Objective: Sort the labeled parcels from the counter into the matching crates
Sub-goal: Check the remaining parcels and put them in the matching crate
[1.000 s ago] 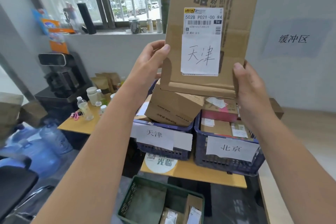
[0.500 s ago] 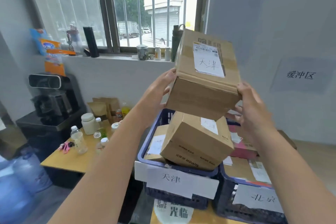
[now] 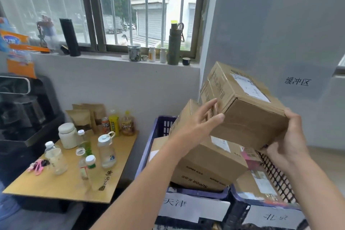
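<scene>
A brown cardboard parcel with a white label on top sits tilted above the left blue crate, resting on or just over another brown box stacked inside it. My right hand grips the parcel's near right corner. My left hand lies against its left face with the fingers spread; I cannot tell whether it still grips. The left crate carries a white paper sign with handwritten characters. A second blue crate with its own sign stands to the right.
A low wooden table at the left holds bottles, jars and snack bags. A black machine stands at the far left. The windowsill carries flasks and small jars. A grey wall with a paper sign rises behind the crates.
The parcel has gone down and to the right, from chest height onto the stack in the left crate. My left hand has loosened and slid along its side. The camera moved closer.
</scene>
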